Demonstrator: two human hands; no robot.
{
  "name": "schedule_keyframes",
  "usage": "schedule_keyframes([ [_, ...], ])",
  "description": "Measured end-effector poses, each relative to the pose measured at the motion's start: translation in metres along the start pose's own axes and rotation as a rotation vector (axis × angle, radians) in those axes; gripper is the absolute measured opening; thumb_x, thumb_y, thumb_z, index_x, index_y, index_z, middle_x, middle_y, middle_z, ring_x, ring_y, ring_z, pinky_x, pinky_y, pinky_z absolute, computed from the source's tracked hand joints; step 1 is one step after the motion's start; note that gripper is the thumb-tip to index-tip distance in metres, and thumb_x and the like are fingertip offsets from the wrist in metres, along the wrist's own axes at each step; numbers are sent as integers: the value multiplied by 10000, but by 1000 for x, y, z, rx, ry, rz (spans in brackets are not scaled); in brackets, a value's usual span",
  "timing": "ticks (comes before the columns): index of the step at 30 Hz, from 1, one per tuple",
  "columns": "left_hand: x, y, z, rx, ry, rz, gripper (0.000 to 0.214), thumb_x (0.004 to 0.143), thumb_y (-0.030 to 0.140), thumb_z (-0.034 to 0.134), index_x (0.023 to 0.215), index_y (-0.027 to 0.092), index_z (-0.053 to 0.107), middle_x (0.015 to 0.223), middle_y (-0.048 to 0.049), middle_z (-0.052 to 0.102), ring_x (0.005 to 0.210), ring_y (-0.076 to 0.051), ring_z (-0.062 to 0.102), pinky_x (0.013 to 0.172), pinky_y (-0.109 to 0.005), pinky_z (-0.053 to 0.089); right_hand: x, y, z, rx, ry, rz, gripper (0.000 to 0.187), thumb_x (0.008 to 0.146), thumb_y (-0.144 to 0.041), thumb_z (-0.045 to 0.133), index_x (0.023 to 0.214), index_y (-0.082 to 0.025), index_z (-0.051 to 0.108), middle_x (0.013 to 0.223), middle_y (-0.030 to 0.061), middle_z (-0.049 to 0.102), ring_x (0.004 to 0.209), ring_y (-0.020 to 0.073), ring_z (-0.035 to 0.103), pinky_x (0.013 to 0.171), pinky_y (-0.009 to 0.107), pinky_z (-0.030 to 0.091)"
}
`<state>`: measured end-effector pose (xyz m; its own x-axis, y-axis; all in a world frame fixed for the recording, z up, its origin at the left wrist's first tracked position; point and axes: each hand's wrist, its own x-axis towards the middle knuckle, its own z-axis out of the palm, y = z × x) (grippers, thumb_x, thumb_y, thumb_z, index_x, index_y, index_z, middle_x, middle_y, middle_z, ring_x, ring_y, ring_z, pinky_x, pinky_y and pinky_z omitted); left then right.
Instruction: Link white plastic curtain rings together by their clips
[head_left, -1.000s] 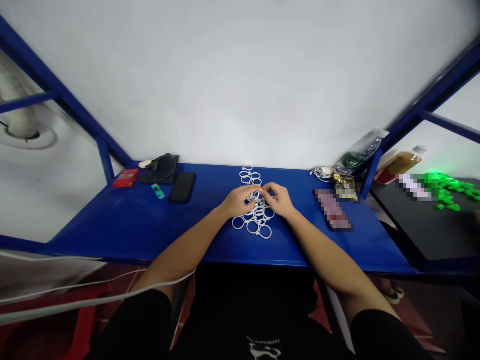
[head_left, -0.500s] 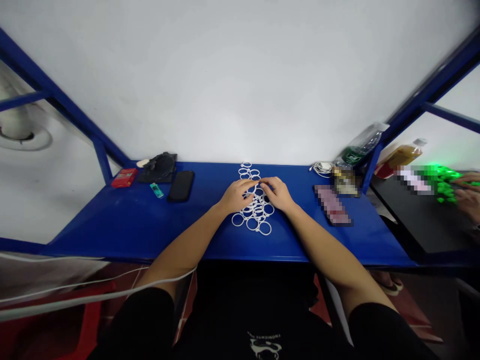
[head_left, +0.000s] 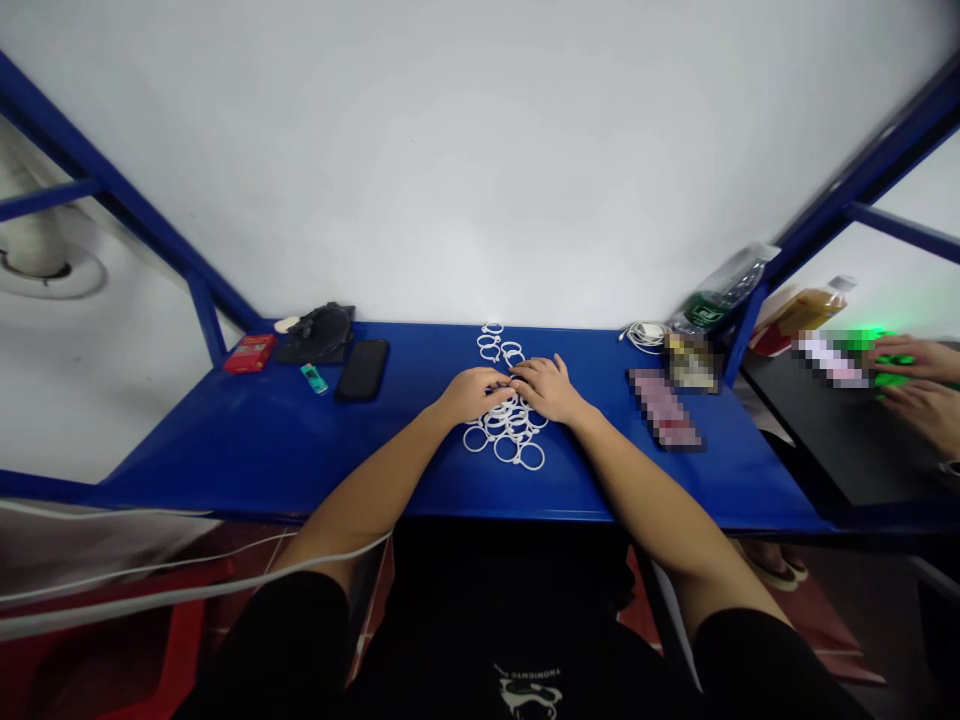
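On the blue desk (head_left: 247,440), right in the middle, there's a loose pile of white plastic rings (head_left: 510,440), spreading from the front edge up toward the wall. Both hands sit on top of that pile, palms down, fingertips meeting. The left hand (head_left: 472,393) is curled over the rings on its side, the right hand (head_left: 551,387) is flatter, fingers pressed on the rings. Can't tell if either one actually pinches a ring, the fingers hide that bit. A few more rings (head_left: 499,345) lie just behind the hands, near the wall. Off to the left: a black phone (head_left: 363,369), a small teal lighter (head_left: 315,378), a red box (head_left: 250,353) and a dark pouch (head_left: 319,333). To the right, a coiled white cable (head_left: 643,336) and a plastic bottle (head_left: 720,292). Far right, somebody else's hands (head_left: 915,385) hover over green pieces on the next table.
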<state>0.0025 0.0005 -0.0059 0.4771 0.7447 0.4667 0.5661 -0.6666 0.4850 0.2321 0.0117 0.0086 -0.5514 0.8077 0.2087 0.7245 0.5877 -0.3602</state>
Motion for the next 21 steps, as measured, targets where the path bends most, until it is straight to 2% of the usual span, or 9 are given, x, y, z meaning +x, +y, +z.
schedule_keyframes([
  [7,2,-8,2,54,73,-119,167,962,298,688,1060,216,797,969,-54,781,923,-221,701,900,-384,558,-1,-5,-3,-62,27,6,339,1067,-316,483,1328,-292,698,1305,109,710,1261,341,583,1211,721,208],
  [11,2,-10,2,59,38,-106,189,975,299,662,1080,215,794,1042,-60,790,980,-232,702,930,-399,547,-1,-10,-7,-113,12,10,366,1057,-297,489,1367,-272,682,1275,132,713,1199,335,590,1173,623,285],
  [15,3,-8,2,53,-21,-73,204,981,316,654,1088,208,790,1074,-56,798,999,-231,705,958,-406,528,-2,-16,-15,-188,-91,52,404,1035,-249,474,1379,-264,686,1263,135,699,1169,315,589,1085,521,342],
  [18,3,-4,0,64,-71,-57,201,970,326,673,1084,212,794,1044,-49,803,969,-232,701,938,-394,527,-2,-19,-22,-212,-141,57,408,1023,-208,458,1340,-274,706,1268,116,694,1162,293,601,1035,460,352],
  [21,3,-1,-1,71,-97,-49,188,970,312,667,1082,232,796,1003,-37,800,935,-223,699,915,-379,535,-2,-23,-27,-197,-137,81,351,1027,-200,464,1251,-251,730,1247,107,713,1147,274,624,959,392,375],
])
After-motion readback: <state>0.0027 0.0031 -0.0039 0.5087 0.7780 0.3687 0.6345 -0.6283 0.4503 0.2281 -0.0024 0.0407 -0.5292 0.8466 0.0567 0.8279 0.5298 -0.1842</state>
